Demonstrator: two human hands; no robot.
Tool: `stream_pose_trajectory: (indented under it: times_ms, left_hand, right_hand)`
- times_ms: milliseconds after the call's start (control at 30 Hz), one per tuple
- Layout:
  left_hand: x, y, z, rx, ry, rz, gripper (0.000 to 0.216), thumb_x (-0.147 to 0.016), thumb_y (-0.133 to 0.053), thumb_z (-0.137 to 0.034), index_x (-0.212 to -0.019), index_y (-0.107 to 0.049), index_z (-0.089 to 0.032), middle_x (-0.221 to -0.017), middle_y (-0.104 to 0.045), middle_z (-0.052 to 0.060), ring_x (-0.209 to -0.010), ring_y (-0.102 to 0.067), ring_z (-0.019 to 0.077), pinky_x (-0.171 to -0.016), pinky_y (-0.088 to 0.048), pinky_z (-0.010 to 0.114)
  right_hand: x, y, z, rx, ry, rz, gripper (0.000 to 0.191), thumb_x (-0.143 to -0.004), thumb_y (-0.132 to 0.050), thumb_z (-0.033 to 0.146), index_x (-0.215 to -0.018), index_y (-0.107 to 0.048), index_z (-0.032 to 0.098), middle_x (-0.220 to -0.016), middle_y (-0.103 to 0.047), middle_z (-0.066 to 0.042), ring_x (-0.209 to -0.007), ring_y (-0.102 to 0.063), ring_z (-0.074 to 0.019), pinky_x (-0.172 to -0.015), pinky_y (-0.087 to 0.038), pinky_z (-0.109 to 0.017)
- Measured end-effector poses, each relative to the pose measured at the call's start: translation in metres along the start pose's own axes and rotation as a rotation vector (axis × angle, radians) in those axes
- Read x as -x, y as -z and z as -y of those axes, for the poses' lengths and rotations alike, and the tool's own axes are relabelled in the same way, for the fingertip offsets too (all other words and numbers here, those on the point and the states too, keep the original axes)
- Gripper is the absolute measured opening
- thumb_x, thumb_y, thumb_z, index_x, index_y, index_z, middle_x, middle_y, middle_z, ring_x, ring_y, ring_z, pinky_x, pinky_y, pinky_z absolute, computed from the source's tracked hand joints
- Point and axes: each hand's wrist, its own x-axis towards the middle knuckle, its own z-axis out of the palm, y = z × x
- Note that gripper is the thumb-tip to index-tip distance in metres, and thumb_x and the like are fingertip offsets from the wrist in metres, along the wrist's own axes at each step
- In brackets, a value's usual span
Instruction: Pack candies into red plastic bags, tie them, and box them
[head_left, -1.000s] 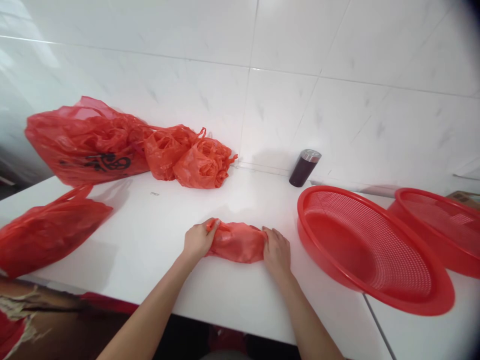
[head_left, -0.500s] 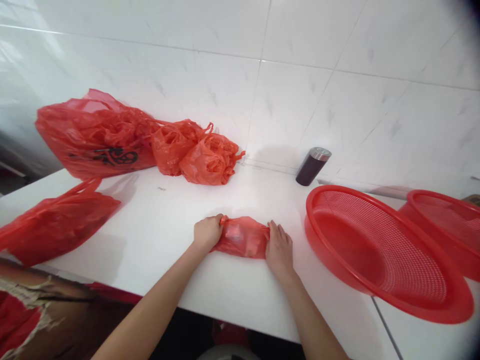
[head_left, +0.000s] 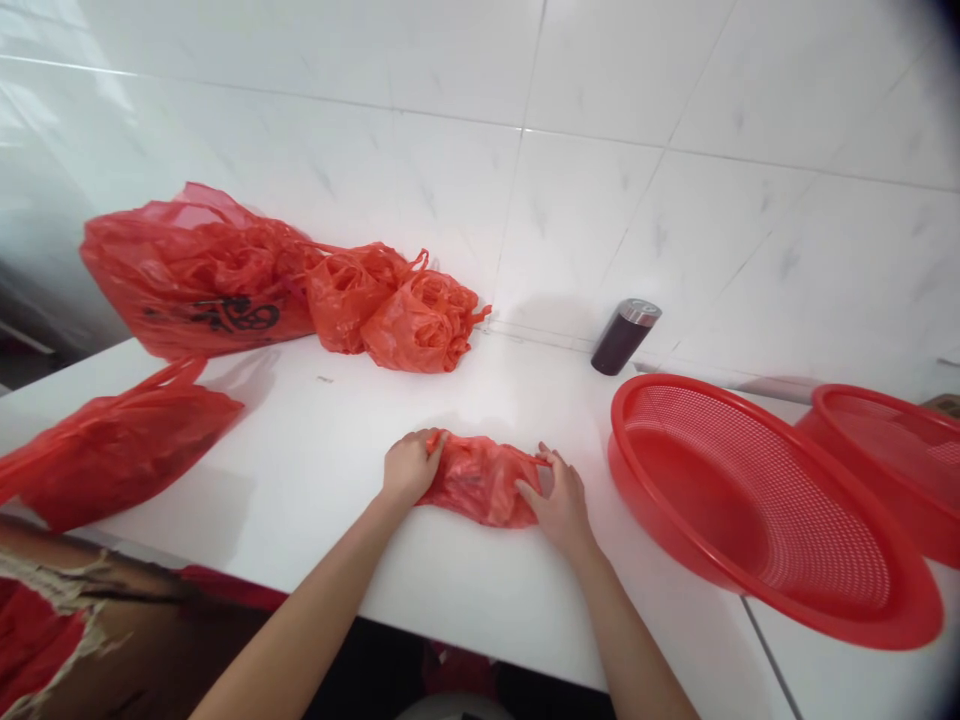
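A small crumpled red plastic bag (head_left: 480,480) lies on the white counter (head_left: 315,470) near its front edge. My left hand (head_left: 409,468) is closed on the bag's left end. My right hand (head_left: 561,498) sits at the bag's right end, its fingers bent and pinching the plastic there. Both forearms reach in from below.
A large red perforated basket (head_left: 757,500) stands tilted just right of my right hand, a second red basket (head_left: 892,460) behind it. A dark cylindrical container (head_left: 625,336) stands by the tiled wall. Several red bags (head_left: 262,285) lie at the back left, another red bag (head_left: 112,440) at the left edge.
The bag has loosened and spread a little between my hands. My right hand has shifted from pressing the end to pinching it with bent fingers.
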Motion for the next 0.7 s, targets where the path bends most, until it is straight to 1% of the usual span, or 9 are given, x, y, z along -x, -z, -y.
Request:
stream_pose_trajectory:
  times_ms: [67, 133, 200, 333, 433, 533, 600, 633, 700]
  left_hand:
    - [0.007, 0.005, 0.003, 0.089, 0.022, -0.01, 0.047, -0.097, -0.03, -0.049, -0.103, -0.069, -0.024, -0.102, -0.073, 0.007, -0.094, -0.066, 0.0253, -0.079, -0.047, 0.033]
    - [0.015, 0.009, 0.005, 0.173, 0.032, -0.002, 0.048, -0.096, -0.031, -0.052, -0.102, -0.07, -0.025, -0.099, -0.075, 0.005, -0.091, -0.068, 0.0236, -0.079, -0.049, 0.032]
    - [0.025, 0.013, 0.007, 0.236, 0.04, 0.006, 0.048, -0.094, -0.033, -0.054, -0.097, -0.071, -0.025, -0.094, -0.075, 0.003, -0.088, -0.069, 0.0226, -0.078, -0.051, 0.031]
    - [0.046, 0.021, 0.017, 0.28, 0.104, -0.025, 0.046, -0.091, -0.038, -0.056, -0.085, -0.07, -0.023, -0.08, -0.074, 0.003, -0.077, -0.068, 0.0232, -0.07, -0.051, 0.032]
    - [0.056, 0.027, 0.027, 0.288, 0.141, -0.051, 0.049, -0.09, -0.036, -0.056, -0.074, -0.067, -0.021, -0.066, -0.069, 0.002, -0.068, -0.066, 0.0229, -0.062, -0.051, 0.031]
    - [0.052, 0.035, 0.032, 0.302, 0.108, -0.036, 0.048, -0.091, -0.037, -0.053, -0.071, -0.065, -0.02, -0.06, -0.064, 0.001, -0.063, -0.064, 0.0215, -0.059, -0.051, 0.031]
    - [0.044, 0.041, 0.027, 0.304, 0.063, -0.047, 0.037, -0.089, -0.044, -0.047, -0.083, -0.067, -0.019, -0.074, -0.069, 0.003, -0.073, -0.066, 0.022, -0.066, -0.053, 0.032]
    - [0.039, 0.044, 0.022, 0.302, 0.047, -0.074, 0.03, -0.088, -0.047, -0.043, -0.092, -0.066, -0.019, -0.087, -0.07, 0.004, -0.083, -0.066, 0.0229, -0.075, -0.053, 0.034]
    - [0.033, 0.049, 0.005, 0.27, -0.027, -0.175, 0.028, -0.087, -0.051, -0.033, -0.11, -0.062, -0.021, -0.114, -0.065, 0.008, -0.107, -0.06, 0.0244, -0.094, -0.047, 0.039]
  right_hand:
    - [0.002, 0.005, 0.003, -0.15, -0.044, 0.027, 0.05, -0.079, -0.063, 0.048, -0.121, -0.056, 0.023, -0.138, -0.054, -0.008, -0.129, -0.047, -0.0252, -0.106, -0.037, -0.045]
    - [0.003, 0.009, 0.005, -0.288, -0.084, 0.024, 0.04, -0.083, -0.057, 0.05, -0.113, -0.061, 0.022, -0.13, -0.06, -0.009, -0.121, -0.054, -0.0235, -0.101, -0.042, -0.041]
    - [0.002, 0.01, 0.005, -0.357, -0.126, -0.007, 0.037, -0.088, -0.05, 0.051, -0.102, -0.065, 0.021, -0.119, -0.067, -0.009, -0.109, -0.06, -0.0226, -0.093, -0.046, -0.038]
    - [-0.001, 0.009, 0.004, -0.276, -0.201, -0.109, 0.039, -0.089, -0.046, 0.054, -0.088, -0.066, 0.02, -0.1, -0.072, -0.007, -0.091, -0.063, -0.0213, -0.081, -0.046, -0.032]
    - [-0.001, 0.008, 0.006, -0.249, -0.203, -0.128, 0.039, -0.089, -0.044, 0.055, -0.087, -0.065, 0.021, -0.098, -0.073, -0.006, -0.089, -0.063, -0.0207, -0.079, -0.045, -0.031]
    - [0.0, 0.008, 0.008, -0.3, -0.209, -0.113, 0.039, -0.089, -0.045, 0.055, -0.085, -0.063, 0.021, -0.102, -0.072, -0.007, -0.091, -0.063, -0.0207, -0.08, -0.045, -0.031]
    - [0.0, 0.008, 0.009, -0.356, -0.21, -0.122, 0.038, -0.088, -0.046, 0.055, -0.084, -0.062, 0.021, -0.105, -0.071, -0.007, -0.093, -0.063, -0.0207, -0.081, -0.045, -0.031]
    - [0.0, 0.008, 0.009, -0.379, -0.207, -0.124, 0.037, -0.088, -0.046, 0.055, -0.084, -0.062, 0.021, -0.107, -0.071, -0.008, -0.095, -0.062, -0.0208, -0.082, -0.045, -0.031]
    - [0.0, 0.008, 0.009, -0.394, -0.202, -0.123, 0.037, -0.088, -0.047, 0.055, -0.086, -0.061, 0.021, -0.108, -0.07, -0.008, -0.098, -0.062, -0.0217, -0.084, -0.044, -0.032]
